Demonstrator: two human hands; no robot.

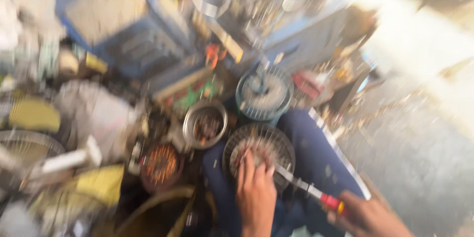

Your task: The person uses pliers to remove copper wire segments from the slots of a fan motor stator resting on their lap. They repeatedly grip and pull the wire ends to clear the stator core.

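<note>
Clutter of blurred motor parts around grey floor [419,148], right hand [368,217] gripping screwdriver [308,187], left hand [256,192] flat on round grille [259,150].

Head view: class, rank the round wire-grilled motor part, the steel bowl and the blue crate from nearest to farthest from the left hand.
1. Round wire-grilled motor part: under the left hand, on the lap.
2. Steel bowl: up and to the left.
3. Blue crate: far upper left.

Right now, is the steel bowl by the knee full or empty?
Not empty: the steel bowl holds small dark and coppery bits; blur hides what they are.
</note>
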